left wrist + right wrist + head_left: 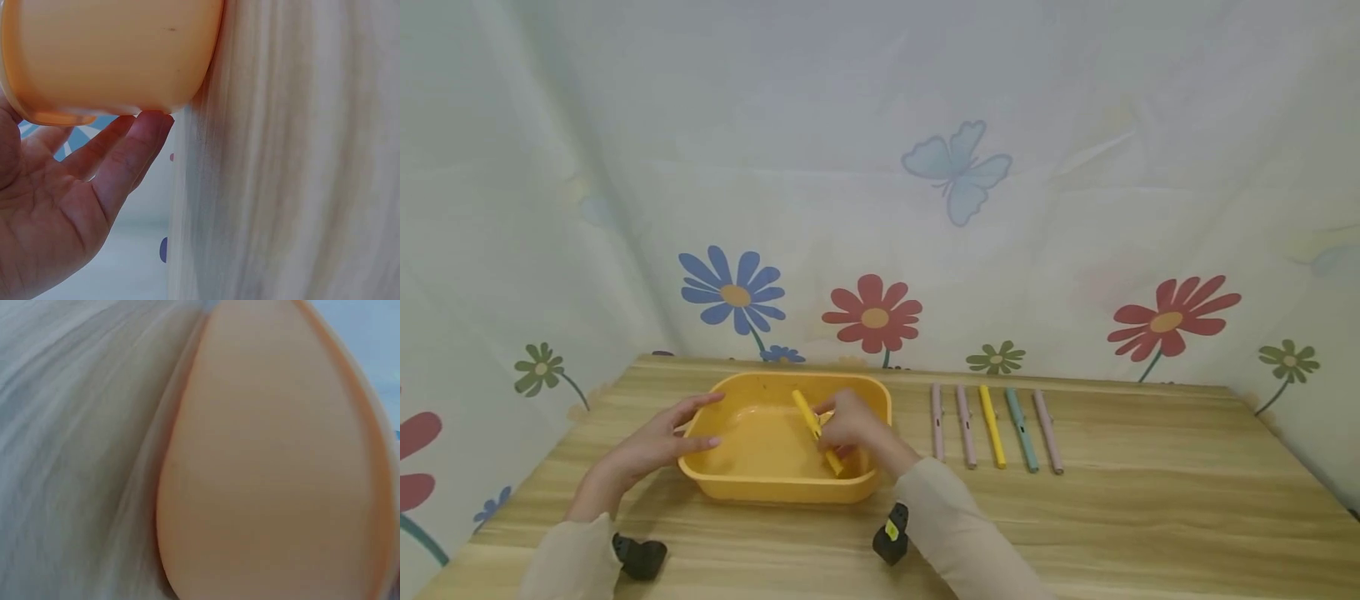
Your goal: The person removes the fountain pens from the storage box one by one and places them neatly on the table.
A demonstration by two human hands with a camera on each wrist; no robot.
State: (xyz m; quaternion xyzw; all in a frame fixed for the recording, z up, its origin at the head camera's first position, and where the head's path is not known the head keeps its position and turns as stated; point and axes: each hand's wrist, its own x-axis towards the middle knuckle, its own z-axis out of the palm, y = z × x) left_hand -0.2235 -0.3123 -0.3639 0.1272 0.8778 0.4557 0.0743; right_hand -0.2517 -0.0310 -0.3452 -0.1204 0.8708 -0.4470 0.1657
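A yellow plastic basin [775, 490] stands on the table. My left hand [658, 437] holds its left rim, thumb and a finger reaching over the edge. In the left wrist view, other fingers [119, 159] press against the outer wall. My right hand [850, 421] reaches inside the basin over its right part, gripping a yellow pen [806, 412] that slants from upper left to lower right. Part of the pen is hidden behind the fingers. The right wrist view shows mostly the basin's outer wall [269, 456], and that hand is out of sight there.
Right of the basin several pens lie side by side on the wood-grain table [1150, 500]: two pale pink pens [937, 421] [966, 425], a yellow pen [992, 425], a teal pen [1022, 429] and another pale pink pen [1048, 431]. A flowered curtain [1037, 250] hangs behind.
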